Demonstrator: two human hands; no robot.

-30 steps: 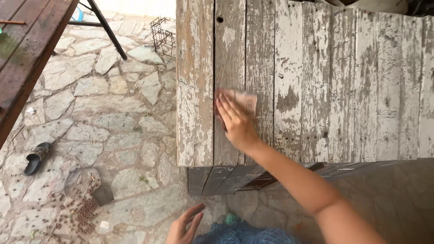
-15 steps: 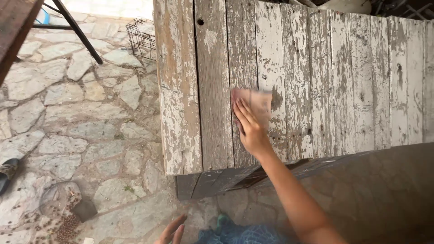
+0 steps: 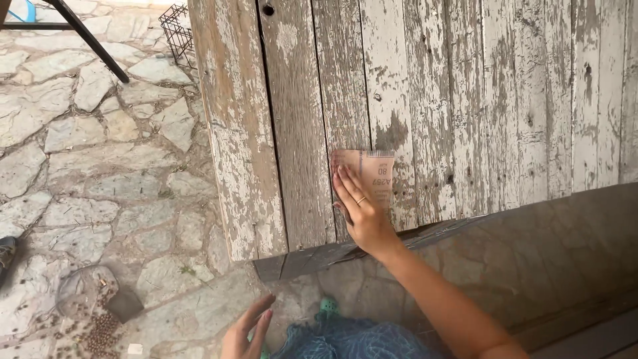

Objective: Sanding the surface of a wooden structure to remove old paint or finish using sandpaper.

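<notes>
Stone paving (image 3: 100, 153) of pale irregular slabs is seen at the far left, crossed by a dark slanted metal leg (image 3: 86, 36), with a small black wire cage (image 3: 174, 30) standing at the top beside the boards. Scattered dark pellets (image 3: 100, 332) are spread over the ground at the lower left. Next to the right, a weathered wooden panel of upright planks with flaking white paint (image 3: 465, 100) is set, its boards running top to bottom and its lower edge slanting up to the right.

The left hand (image 3: 247, 332) is held low at the frame's bottom edge, fingers loosely spread, touching nothing and well apart from the panel. A blue-green fabric (image 3: 345, 339) is seen just beside it.

A pinkish-tan rectangular sheet of sandpaper (image 3: 375, 174) is pressed flat against the third and fourth planks, near the panel's lower edge. It is covered in part by the right hand (image 3: 359, 213), whose fingers are extended and laid together on the sheet, palm down, a thin ring (image 3: 361, 199) on one finger. The sheet lies directly beneath and above this hand's fingertips, so the right hand is the nearer by far.
</notes>
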